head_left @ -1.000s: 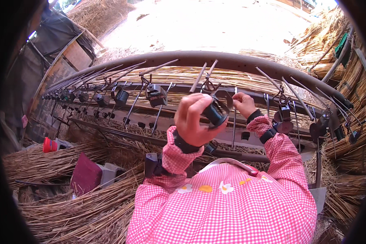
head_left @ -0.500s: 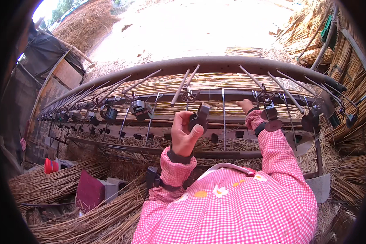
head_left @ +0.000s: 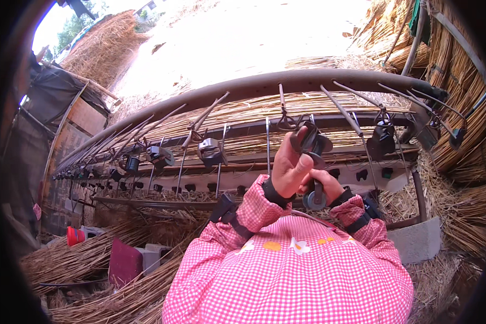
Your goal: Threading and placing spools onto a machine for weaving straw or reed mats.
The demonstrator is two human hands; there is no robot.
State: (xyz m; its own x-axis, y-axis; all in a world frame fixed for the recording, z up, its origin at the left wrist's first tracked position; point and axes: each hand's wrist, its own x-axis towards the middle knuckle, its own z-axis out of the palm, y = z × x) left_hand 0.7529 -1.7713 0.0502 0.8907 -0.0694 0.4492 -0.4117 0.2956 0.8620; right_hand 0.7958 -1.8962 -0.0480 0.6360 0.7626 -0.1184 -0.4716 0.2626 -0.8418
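Note:
My left hand (head_left: 287, 168) is raised in front of the rack and closed around a dark bobbin-like piece with round discs (head_left: 314, 144), just below a wire hook (head_left: 289, 122). Close beside it, lower and to the right, my right hand (head_left: 327, 185) is closed with fingers bent. A second dark piece with a round grey disc (head_left: 314, 201) hangs at its fingers, apparently gripped by them. My left hand partly hides the right fingertips. Similar dark weights (head_left: 211, 151) hang along the rack to the left, and another (head_left: 382, 139) hangs to the right.
A long curved metal pipe (head_left: 243, 80) with slanting rods spans the front, above laid reeds (head_left: 254, 102). Reed bundles (head_left: 461, 129) stand at right. A concrete block (head_left: 416, 240) is low right; a maroon board (head_left: 125, 263) and red bucket (head_left: 74, 236) are low left.
My right hand has drawn back from the rack toward my left hand and now closes at a disc piece. My left hand has moved up and right with its bobbin-like piece. The view has shifted.

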